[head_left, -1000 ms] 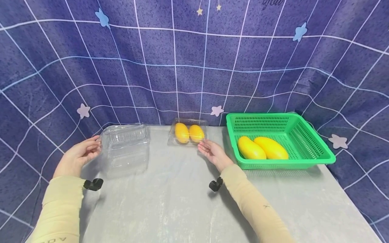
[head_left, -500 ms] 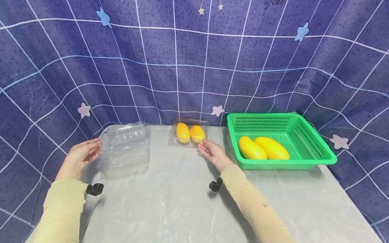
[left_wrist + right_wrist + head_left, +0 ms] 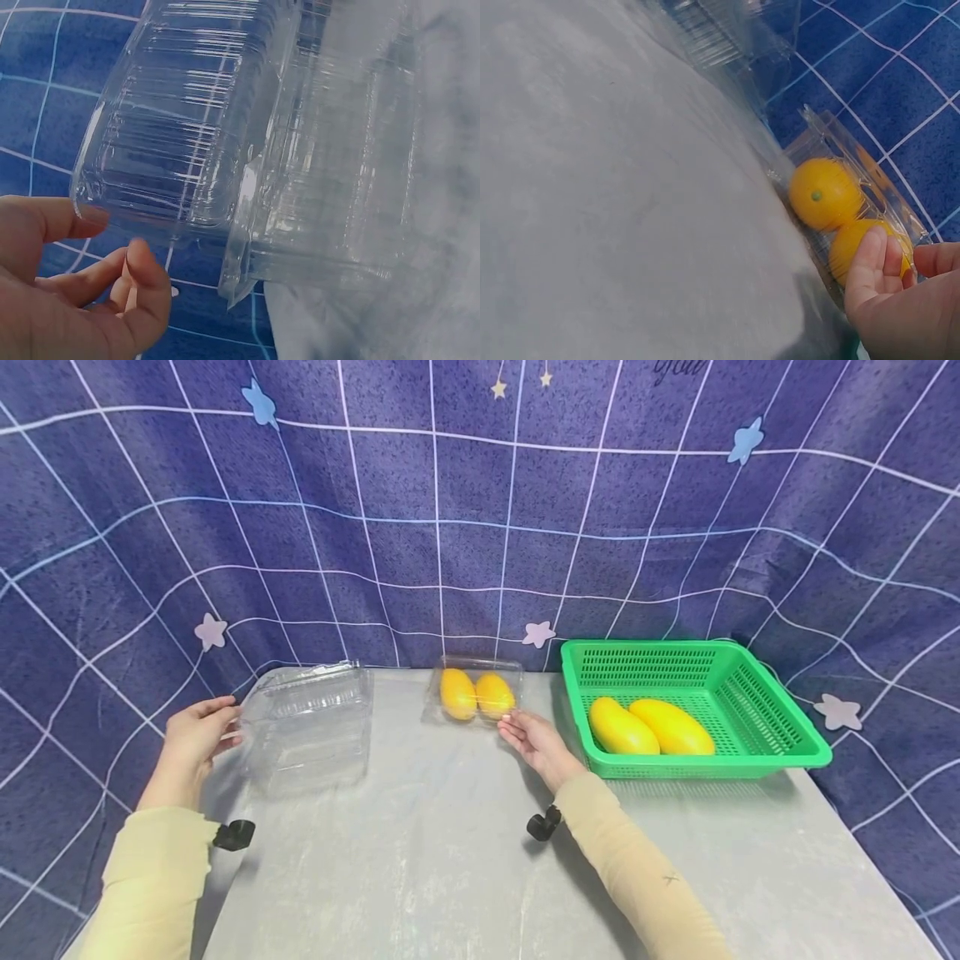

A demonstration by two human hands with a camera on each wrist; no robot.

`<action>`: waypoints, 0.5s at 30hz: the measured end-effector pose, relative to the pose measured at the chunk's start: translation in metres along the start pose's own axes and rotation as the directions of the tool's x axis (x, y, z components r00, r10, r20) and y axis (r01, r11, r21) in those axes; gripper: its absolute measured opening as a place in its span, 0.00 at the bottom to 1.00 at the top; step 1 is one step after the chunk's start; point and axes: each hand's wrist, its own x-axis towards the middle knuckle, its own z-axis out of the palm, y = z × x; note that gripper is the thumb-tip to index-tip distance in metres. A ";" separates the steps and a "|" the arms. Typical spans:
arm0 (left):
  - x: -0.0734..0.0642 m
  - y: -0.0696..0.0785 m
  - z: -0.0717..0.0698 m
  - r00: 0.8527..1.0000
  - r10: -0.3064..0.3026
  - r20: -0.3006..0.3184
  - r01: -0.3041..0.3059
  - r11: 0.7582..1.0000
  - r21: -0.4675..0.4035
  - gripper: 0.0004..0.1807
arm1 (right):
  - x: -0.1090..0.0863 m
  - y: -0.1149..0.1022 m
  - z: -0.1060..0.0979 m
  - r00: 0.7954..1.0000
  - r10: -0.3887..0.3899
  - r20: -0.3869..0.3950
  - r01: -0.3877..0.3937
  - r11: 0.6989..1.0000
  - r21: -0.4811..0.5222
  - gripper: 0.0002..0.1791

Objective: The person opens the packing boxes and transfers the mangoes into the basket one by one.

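Note:
A clear plastic clamshell box (image 3: 318,693) stands at the table's left back, its ribbed lid (image 3: 172,112) tilted up. Beside the lid's left edge is my left hand (image 3: 197,735); its thumb and index tip are apart, with the index tip touching the lid's corner in the left wrist view. My right hand (image 3: 536,745) pinches the near right edge of a smaller clear plastic box (image 3: 435,710) at the table's back. Inside that box lie two yellow mangoes, a left mango (image 3: 458,693) and a right mango (image 3: 495,695), the latter partly behind my fingers in the right wrist view.
A green plastic basket (image 3: 693,760) stands at the back right, with two larger yellow mangoes, one left (image 3: 621,727) and one right (image 3: 672,727), lying in it. A blue curtain (image 3: 480,560) hangs right behind the grey table (image 3: 420,852).
My right hand has drawn the small box with the two mangoes slightly right and nearer. My left hand has shifted a little left of the clamshell's lid, its fingers spreading.

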 end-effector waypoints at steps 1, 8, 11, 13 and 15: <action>-0.001 0.001 0.000 1.000 0.011 -0.017 -0.010 0.999 0.041 0.07 | -0.001 0.000 -0.001 1.000 0.002 0.001 -0.002 1.000 -0.001 0.11; -0.011 0.009 0.006 0.981 0.124 -0.149 -0.061 0.926 0.372 0.10 | -0.007 -0.002 -0.006 1.000 0.001 0.020 0.000 1.000 -0.032 0.07; -0.018 0.015 0.012 0.953 0.230 -0.196 -0.096 0.846 0.525 0.20 | -0.010 -0.004 -0.010 1.000 0.004 0.029 -0.003 0.999 -0.039 0.08; -0.024 0.018 0.017 0.928 0.305 -0.212 -0.120 0.786 0.607 0.22 | -0.012 -0.004 -0.012 0.999 0.007 0.031 -0.006 0.999 -0.041 0.08; -0.029 0.021 0.023 0.906 0.366 -0.214 -0.149 0.748 0.647 0.20 | -0.015 -0.005 -0.013 0.999 0.014 0.031 -0.012 0.999 -0.041 0.08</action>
